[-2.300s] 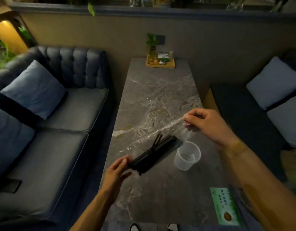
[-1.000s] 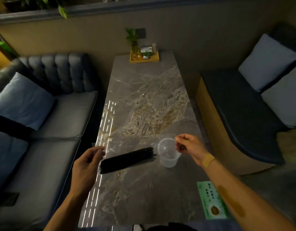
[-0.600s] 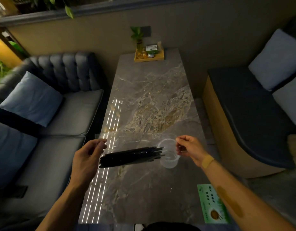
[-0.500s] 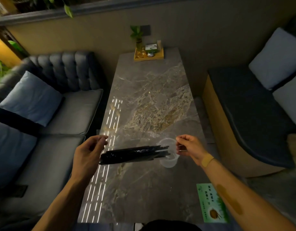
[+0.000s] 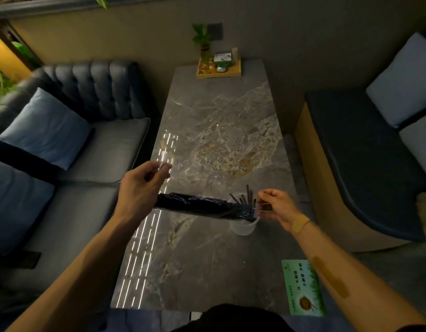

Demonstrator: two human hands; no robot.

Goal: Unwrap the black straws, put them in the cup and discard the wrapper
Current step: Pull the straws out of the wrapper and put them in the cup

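Observation:
A bundle of black straws (image 5: 197,205) lies almost level inside a clear plastic wrapper (image 5: 170,161), held above the marble table (image 5: 207,259). My left hand (image 5: 140,188) pinches the wrapper's left end high. My right hand (image 5: 276,207) pinches the wrapper's right, open end just over the translucent cup (image 5: 243,226). Several straw tips (image 5: 245,200) stick out of that end, fanning up and into the cup's mouth. The cup stands on the table, its rim partly hidden by the bundle.
A wooden tray (image 5: 218,71) with a small plant and a card box sits at the table's far end. A green card (image 5: 303,287) lies at the near right corner. A dark sofa (image 5: 87,144) runs along the left, a bench (image 5: 365,164) with cushions along the right.
My left hand has lifted its end of the wrapper, and the bundle has slid right. Straw tips now poke out of the open end into the cup.

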